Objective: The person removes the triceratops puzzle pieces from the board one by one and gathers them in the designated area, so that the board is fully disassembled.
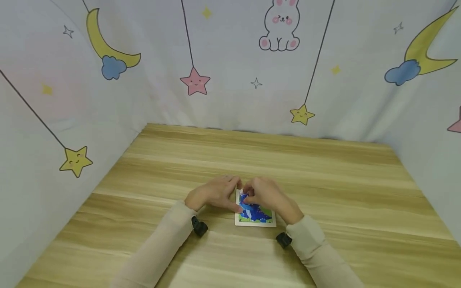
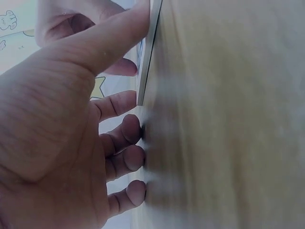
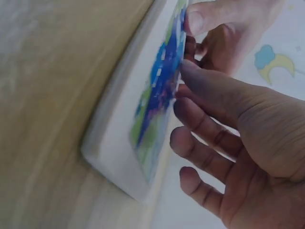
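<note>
A small white-bordered board lies on the table between both hands, with a blue dinosaur on green printed on it. My left hand stays at its left side; in the left wrist view the thumb lies on the board's edge and the other fingertips rest on the tabletop, the index finger by the corner. Over the upper part of the picture reaches my right hand. In the right wrist view its thumb and index finger touch the picture, the other fingers loosely bent. Whether a loose piece sits under those fingertips is hidden.
The wood-grain table extends around the board. A white curtain printed with stars, moons and a rabbit hangs along its back and sides. Each wrist carries a small black camera.
</note>
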{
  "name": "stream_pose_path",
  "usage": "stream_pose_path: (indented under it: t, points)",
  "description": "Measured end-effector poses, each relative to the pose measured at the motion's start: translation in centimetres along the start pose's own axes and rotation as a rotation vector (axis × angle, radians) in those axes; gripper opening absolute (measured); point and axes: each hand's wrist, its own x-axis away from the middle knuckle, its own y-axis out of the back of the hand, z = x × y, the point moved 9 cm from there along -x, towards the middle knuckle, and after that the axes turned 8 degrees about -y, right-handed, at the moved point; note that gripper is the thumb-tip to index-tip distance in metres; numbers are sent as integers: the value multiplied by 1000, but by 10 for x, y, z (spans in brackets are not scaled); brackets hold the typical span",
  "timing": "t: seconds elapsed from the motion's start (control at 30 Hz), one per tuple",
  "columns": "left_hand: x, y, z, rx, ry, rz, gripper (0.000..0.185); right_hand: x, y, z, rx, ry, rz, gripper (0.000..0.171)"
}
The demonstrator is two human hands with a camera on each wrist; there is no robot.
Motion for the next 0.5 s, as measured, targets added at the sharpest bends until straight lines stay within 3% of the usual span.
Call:
stream_pose_path:
  t: [0.3,0.4,0.5]
  points:
    - [-1,4,-1,22,12,-4,68,0,7,7,62,27,-24,14]
    - [-1,3,-2,19,5,2,68,-1,4,1,26,14,-2,15]
    - [-2,1,-2,29,8,12,68,-1,-1,-10,-78,4,43,16]
